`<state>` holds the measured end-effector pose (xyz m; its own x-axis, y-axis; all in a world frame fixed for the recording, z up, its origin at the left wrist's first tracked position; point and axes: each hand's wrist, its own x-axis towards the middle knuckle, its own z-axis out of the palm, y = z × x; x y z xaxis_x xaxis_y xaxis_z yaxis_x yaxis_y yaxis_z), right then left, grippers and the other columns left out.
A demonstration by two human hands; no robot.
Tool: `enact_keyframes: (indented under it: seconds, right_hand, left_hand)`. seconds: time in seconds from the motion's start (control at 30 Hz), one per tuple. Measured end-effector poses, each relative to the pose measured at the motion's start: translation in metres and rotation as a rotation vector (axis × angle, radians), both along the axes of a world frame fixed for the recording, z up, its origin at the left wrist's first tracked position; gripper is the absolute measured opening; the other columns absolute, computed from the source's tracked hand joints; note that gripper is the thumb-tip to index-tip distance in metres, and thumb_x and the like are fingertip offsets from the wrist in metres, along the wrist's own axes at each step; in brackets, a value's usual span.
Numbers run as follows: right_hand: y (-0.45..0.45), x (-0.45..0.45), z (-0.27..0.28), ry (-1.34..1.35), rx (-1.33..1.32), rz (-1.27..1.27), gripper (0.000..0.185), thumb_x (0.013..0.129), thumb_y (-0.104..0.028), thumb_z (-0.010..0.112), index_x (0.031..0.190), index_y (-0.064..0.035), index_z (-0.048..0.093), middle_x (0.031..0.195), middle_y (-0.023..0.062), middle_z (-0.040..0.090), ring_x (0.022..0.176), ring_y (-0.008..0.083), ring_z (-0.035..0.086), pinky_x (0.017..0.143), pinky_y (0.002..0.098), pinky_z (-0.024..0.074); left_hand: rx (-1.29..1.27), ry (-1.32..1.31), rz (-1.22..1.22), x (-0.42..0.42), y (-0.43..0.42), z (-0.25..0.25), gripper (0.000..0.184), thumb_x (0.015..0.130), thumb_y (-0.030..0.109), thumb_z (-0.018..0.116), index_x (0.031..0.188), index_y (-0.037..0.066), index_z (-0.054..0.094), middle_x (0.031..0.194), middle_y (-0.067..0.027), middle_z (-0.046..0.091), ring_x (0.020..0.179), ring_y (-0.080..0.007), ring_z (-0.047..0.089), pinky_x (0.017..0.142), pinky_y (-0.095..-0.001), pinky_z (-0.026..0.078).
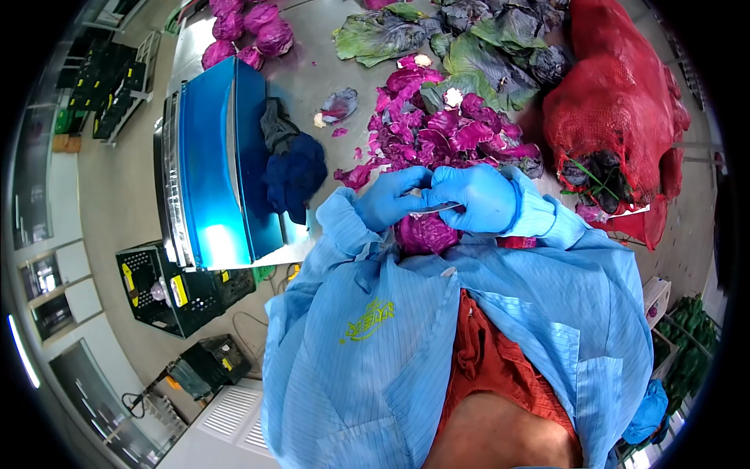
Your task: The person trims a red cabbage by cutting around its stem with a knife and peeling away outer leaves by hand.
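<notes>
Both my hands wear blue gloves and meet close in front of my body. My right hand (pixel 476 199) is closed round a small knife (pixel 439 209); only a thin strip of its metal blade shows. My left hand (pixel 391 197) is closed, its fingertips against the right hand's fingers, and what it pinches is hidden. Just below the hands a purple red cabbage (pixel 426 234) sits against my blue coat, its top partly covered by them. Beyond my hands lies a heap of torn purple cabbage leaves (pixel 445 137) with pale stem pieces.
At left stands a shiny blue box (pixel 207 164) with a dark blue cloth (pixel 297 173) beside it. Several peeled cabbages (pixel 254 27) lie at the back left. Dark green outer leaves (pixel 484 59) pile at the back. A red mesh sack (pixel 609 109) of cabbages stands at right.
</notes>
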<state>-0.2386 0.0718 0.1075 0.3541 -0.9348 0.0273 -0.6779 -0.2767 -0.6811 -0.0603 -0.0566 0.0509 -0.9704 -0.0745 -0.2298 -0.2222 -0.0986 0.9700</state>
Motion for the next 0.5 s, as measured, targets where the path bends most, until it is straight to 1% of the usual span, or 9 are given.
enact_keyframes:
  seconds: [0.03, 0.07, 0.17, 0.2, 0.3, 0.37, 0.47, 0.5]
  right_hand:
    - [0.001, -0.002, 0.004, -0.031, 0.032, 0.002, 0.04, 0.075, -0.013, 0.063, 0.115, -0.0176, 0.063, 0.096, 0.0096, 0.058, 0.072, 0.0305, 0.061, 0.059, 0.0411, 0.05]
    - [0.002, -0.003, 0.005, -0.039, 0.062, 0.006, 0.046, 0.074, -0.015, 0.065, 0.12, -0.0174, 0.06, 0.096, 0.0106, 0.057, 0.076, 0.0314, 0.061, 0.063, 0.0419, 0.0505]
    - [0.007, -0.001, 0.008, -0.043, 0.071, -0.017, 0.051, 0.072, -0.014, 0.068, 0.122, -0.0169, 0.057, 0.096, 0.0125, 0.057, 0.077, 0.0332, 0.061, 0.064, 0.0431, 0.0504]
    - [0.007, -0.001, 0.006, -0.045, 0.053, -0.019, 0.049, 0.072, -0.013, 0.068, 0.119, -0.0157, 0.057, 0.095, 0.0128, 0.057, 0.076, 0.0337, 0.061, 0.064, 0.0436, 0.0502]
    - [0.007, -0.003, -0.001, -0.027, 0.019, -0.035, 0.042, 0.071, -0.01, 0.067, 0.112, -0.0123, 0.057, 0.092, 0.0137, 0.058, 0.076, 0.0352, 0.061, 0.063, 0.0448, 0.0498]
    - [0.009, 0.0, -0.002, 0.007, 0.028, -0.065, 0.036, 0.071, -0.009, 0.067, 0.105, -0.01, 0.057, 0.09, 0.0143, 0.058, 0.075, 0.036, 0.062, 0.062, 0.0454, 0.0495]
    - [0.008, 0.006, 0.008, 0.087, 0.036, -0.088, 0.033, 0.07, -0.009, 0.066, 0.102, -0.0084, 0.056, 0.087, 0.0142, 0.058, 0.073, 0.0359, 0.062, 0.06, 0.0452, 0.0495]
    - [0.008, 0.006, 0.006, 0.076, 0.039, -0.077, 0.033, 0.07, -0.01, 0.066, 0.102, -0.0076, 0.056, 0.088, 0.0149, 0.058, 0.074, 0.0358, 0.062, 0.06, 0.045, 0.0496]
  left_hand:
    - [0.035, 0.02, 0.033, 0.001, 0.001, -0.004, 0.04, 0.083, 0.019, 0.06, 0.117, -0.002, 0.053, 0.106, -0.0107, 0.061, 0.101, -0.0161, 0.056, 0.089, -0.0306, 0.044]
    - [0.071, 0.04, 0.065, 0.003, 0.004, -0.01, 0.04, 0.083, 0.019, 0.06, 0.117, -0.002, 0.053, 0.105, -0.0108, 0.061, 0.099, -0.016, 0.057, 0.088, -0.0306, 0.044]
    - [0.11, 0.066, 0.086, 0.0, 0.007, -0.016, 0.039, 0.084, 0.021, 0.061, 0.116, -0.002, 0.054, 0.103, -0.011, 0.061, 0.097, -0.0159, 0.058, 0.086, -0.0308, 0.045]
    - [0.11, 0.068, 0.083, -0.001, 0.007, -0.015, 0.039, 0.084, 0.021, 0.061, 0.115, -0.002, 0.054, 0.102, -0.011, 0.061, 0.096, -0.0158, 0.058, 0.086, -0.0309, 0.045]
    - [-0.079, 0.109, 0.058, -0.004, 0.005, -0.008, 0.038, 0.086, 0.024, 0.062, 0.114, -0.001, 0.055, 0.1, -0.0109, 0.062, 0.092, -0.0154, 0.059, 0.082, -0.0308, 0.047]
    - [-0.101, 0.102, 0.045, -0.004, 0.004, -0.006, 0.036, 0.087, 0.023, 0.061, 0.114, 0.0, 0.056, 0.098, -0.0108, 0.063, 0.089, -0.0153, 0.059, 0.079, -0.0308, 0.047]
    - [-0.158, 0.108, 0.032, -0.005, 0.003, -0.003, 0.034, 0.087, 0.022, 0.062, 0.113, 0.001, 0.056, 0.096, -0.0104, 0.063, 0.086, -0.0154, 0.06, 0.077, -0.0309, 0.048]
    - [-0.181, 0.113, 0.03, -0.005, 0.003, -0.001, 0.033, 0.087, 0.022, 0.062, 0.113, 0.001, 0.057, 0.096, -0.0102, 0.063, 0.085, -0.0155, 0.06, 0.076, -0.031, 0.048]
